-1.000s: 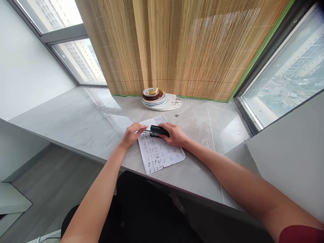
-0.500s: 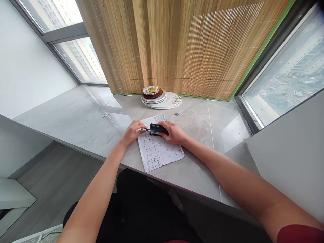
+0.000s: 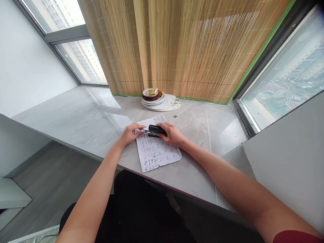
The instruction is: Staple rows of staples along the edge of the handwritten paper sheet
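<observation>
A black stapler (image 3: 157,129) lies over the upper part of a handwritten white sheet (image 3: 154,153) on the grey counter. My right hand (image 3: 172,134) is wrapped round the stapler's right end. At its left end, a thin metallic part (image 3: 146,131) sticks out, and my left hand (image 3: 130,134) pinches its tip between thumb and fingers. The stapler's top and base are slightly apart. Whether staples are inside is too small to tell.
Stacked plates (image 3: 153,99) rest on an oval white plate (image 3: 174,103) at the back, by the bamboo blind (image 3: 164,50). Small metallic bits (image 3: 175,116) lie behind the paper. The counter's front edge runs close to my lap.
My left hand has moved slightly left with the metallic part, which now sticks out further from the stapler. My right hand keeps its hold. The view has shifted a little.
</observation>
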Motion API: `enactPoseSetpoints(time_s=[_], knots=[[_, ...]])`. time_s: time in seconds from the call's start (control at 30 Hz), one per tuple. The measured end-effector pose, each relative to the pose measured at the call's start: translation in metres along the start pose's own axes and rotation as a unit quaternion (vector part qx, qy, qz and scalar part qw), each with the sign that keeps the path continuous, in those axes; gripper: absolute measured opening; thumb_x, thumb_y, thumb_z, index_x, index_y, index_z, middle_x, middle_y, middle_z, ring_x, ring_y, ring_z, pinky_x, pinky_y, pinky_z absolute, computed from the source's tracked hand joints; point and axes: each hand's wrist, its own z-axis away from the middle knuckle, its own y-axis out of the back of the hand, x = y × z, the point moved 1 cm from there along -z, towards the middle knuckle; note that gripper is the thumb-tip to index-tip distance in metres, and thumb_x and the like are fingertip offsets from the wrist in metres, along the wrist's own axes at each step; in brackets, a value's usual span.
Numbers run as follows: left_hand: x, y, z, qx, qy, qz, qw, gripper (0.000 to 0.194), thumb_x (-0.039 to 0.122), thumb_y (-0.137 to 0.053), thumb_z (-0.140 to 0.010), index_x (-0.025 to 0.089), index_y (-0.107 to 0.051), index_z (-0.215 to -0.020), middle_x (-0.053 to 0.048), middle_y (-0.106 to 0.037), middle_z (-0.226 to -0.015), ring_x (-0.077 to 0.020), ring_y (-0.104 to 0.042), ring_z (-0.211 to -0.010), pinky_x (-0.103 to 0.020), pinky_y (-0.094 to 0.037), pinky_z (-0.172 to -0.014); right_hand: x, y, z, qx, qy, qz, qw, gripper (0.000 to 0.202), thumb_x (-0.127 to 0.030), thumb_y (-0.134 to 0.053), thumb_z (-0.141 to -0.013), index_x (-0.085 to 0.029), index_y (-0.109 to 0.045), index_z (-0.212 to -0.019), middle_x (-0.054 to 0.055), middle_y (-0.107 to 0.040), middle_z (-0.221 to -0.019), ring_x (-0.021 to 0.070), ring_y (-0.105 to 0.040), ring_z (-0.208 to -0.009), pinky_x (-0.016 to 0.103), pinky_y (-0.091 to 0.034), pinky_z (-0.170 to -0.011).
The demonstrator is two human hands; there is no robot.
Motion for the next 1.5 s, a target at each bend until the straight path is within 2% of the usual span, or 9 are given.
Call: enactPoseSetpoints(time_s=[0.17,0.33,0.53,0.67,0.83,1.07,1.17,1.33,1.5], knots=[[0.008,0.001,0.004,0.026,-0.013,0.021,0.999,0.022,0.048,-0.083,-0.092,0.027,-0.087,-0.098,-0.007,-0.083,-0.105,-0.0291,-0.077,-0.104,-0.045,-0.059,-0.100,0.012,0.005,-0.002,0.040,-0.028,-0.065,0.997,0.039,-0.021,-0.075,-0.088,-0.023,-0.073,-0.127,0.009,-0.076,-0.111,0.0271,-0.071,-0.100,0.043,-0.056,-0.093],[0.015,0.004,0.007,0.034,-0.001,0.042,0.999,0.028,0.052,-0.080,-0.093,0.025,-0.086,-0.095,-0.008,-0.084,-0.104,-0.0300,-0.077,-0.103,-0.047,-0.059,-0.099,0.019,0.016,-0.002,0.070,-0.019,-0.161,0.984,0.035,-0.026,-0.080,-0.082,-0.021,-0.080,-0.117,0.008,-0.079,-0.104,0.0269,-0.071,-0.096,0.044,-0.056,-0.092],[0.025,-0.008,0.003,0.047,-0.020,0.038,0.998,0.063,0.056,-0.092,-0.080,0.024,-0.064,-0.126,-0.007,-0.081,-0.108,-0.0278,-0.075,-0.102,-0.049,-0.054,-0.106,0.005,0.013,-0.002,0.007,0.099,-0.153,0.983,0.032,-0.030,-0.074,-0.091,-0.023,-0.078,-0.122,0.007,-0.081,-0.101,0.0258,-0.068,-0.094,0.045,-0.054,-0.094],[0.020,-0.019,0.000,0.013,-0.043,0.000,0.999,0.042,0.051,-0.081,-0.091,0.025,-0.063,-0.118,-0.005,-0.076,-0.109,-0.0243,-0.070,-0.097,-0.044,-0.055,-0.096,-0.002,0.010,-0.003,-0.037,0.112,-0.122,0.986,0.033,-0.032,-0.070,-0.096,-0.026,-0.075,-0.128,0.006,-0.080,-0.103,0.0250,-0.067,-0.091,0.047,-0.054,-0.097],[0.016,-0.020,-0.001,-0.020,-0.041,-0.055,0.997,0.027,0.045,-0.075,-0.095,0.024,-0.067,-0.110,-0.006,-0.072,-0.108,-0.0261,-0.067,-0.101,-0.043,-0.054,-0.099,-0.005,0.007,-0.002,-0.051,0.097,-0.128,0.986,0.034,-0.032,-0.072,-0.095,-0.027,-0.075,-0.129,0.006,-0.080,-0.106,0.0264,-0.068,-0.098,0.049,-0.054,-0.101],[0.007,-0.017,0.002,-0.109,-0.023,-0.132,0.985,0.049,0.047,-0.058,-0.107,0.026,-0.058,-0.151,-0.010,-0.056,-0.159,-0.0339,-0.050,-0.148,-0.052,-0.038,-0.125,0.023,0.036,0.004,0.098,0.001,-0.161,0.982,0.037,-0.036,-0.075,-0.091,-0.023,-0.077,-0.126,0.009,-0.079,-0.110,0.0274,-0.069,-0.101,0.049,-0.057,-0.094],[0.005,-0.010,0.006,-0.127,-0.023,-0.191,0.973,0.038,0.038,-0.058,-0.105,0.027,-0.067,-0.140,-0.009,-0.057,-0.158,-0.0355,-0.050,-0.147,-0.055,-0.037,-0.125,0.044,0.053,0.010,0.141,-0.049,-0.140,0.979,0.039,-0.039,-0.075,-0.091,-0.023,-0.078,-0.125,0.008,-0.077,-0.103,0.0272,-0.069,-0.096,0.050,-0.057,-0.093],[0.016,-0.009,0.004,-0.108,-0.037,-0.221,0.968,0.025,0.034,-0.065,-0.098,0.023,-0.073,-0.119,-0.012,-0.066,-0.142,-0.0375,-0.059,-0.133,-0.056,-0.044,-0.117,0.059,0.062,0.017,0.111,-0.064,-0.093,0.987,0.039,-0.036,-0.075,-0.088,-0.021,-0.080,-0.124,0.008,-0.078,-0.101,0.0270,-0.067,-0.094,0.051,-0.055,-0.093],[0.020,-0.026,-0.013,-0.201,-0.074,-0.190,0.958,0.046,0.042,-0.060,-0.105,0.034,-0.060,-0.150,-0.006,-0.048,-0.167,-0.0380,-0.041,-0.154,-0.059,-0.027,-0.129,0.062,0.062,0.017,0.153,-0.107,-0.074,0.980,0.040,-0.033,-0.073,-0.087,-0.023,-0.080,-0.125,0.007,-0.079,-0.100,0.0270,-0.066,-0.094,0.049,-0.055,-0.092]])
